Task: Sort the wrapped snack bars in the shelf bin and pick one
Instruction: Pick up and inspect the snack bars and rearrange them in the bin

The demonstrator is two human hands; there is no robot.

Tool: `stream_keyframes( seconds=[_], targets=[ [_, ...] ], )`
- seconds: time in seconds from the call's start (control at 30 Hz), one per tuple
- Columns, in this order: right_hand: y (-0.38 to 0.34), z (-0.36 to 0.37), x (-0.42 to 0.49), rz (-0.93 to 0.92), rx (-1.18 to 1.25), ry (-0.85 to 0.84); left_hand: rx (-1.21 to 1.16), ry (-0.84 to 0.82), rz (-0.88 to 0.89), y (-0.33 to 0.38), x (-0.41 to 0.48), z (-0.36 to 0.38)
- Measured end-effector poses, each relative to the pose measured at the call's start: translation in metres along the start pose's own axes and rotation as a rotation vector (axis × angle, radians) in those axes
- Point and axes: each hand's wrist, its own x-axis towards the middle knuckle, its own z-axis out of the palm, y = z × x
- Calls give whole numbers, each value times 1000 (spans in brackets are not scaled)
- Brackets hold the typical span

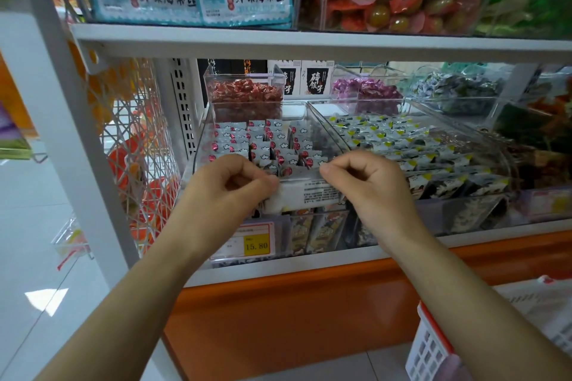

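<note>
Here, left hand and right hand pinch snack bar edges.

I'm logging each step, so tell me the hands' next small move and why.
Probably lift the white wrapped snack bar clear of the clear plastic bin, toward the body. The left hand pinches its left end and the right hand its right end, so it is held at the bin's front edge, while the other red-dotted white bars stand in rows behind.

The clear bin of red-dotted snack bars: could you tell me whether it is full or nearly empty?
Nearly full: snack bars fill the bin almost to its back wall; left hand and right hand pinch a white bar.
</note>
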Motion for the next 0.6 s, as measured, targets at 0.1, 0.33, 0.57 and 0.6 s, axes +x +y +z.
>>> stream_keyframes(
  seconds=[0.1,0.33,0.57,0.6],
  targets=[
    [0,1,0,3,19,-38,53,31,29,0,2,-3],
    [-3,3,0,91,149,-49,139,66,67,-2,4,-5],
    [7,0,4,185,261,42,303,-75,93,-4,1,-1],
    [5,-1,4,198,323,6,310,-50,108,-5,2,-2]
  ],
)
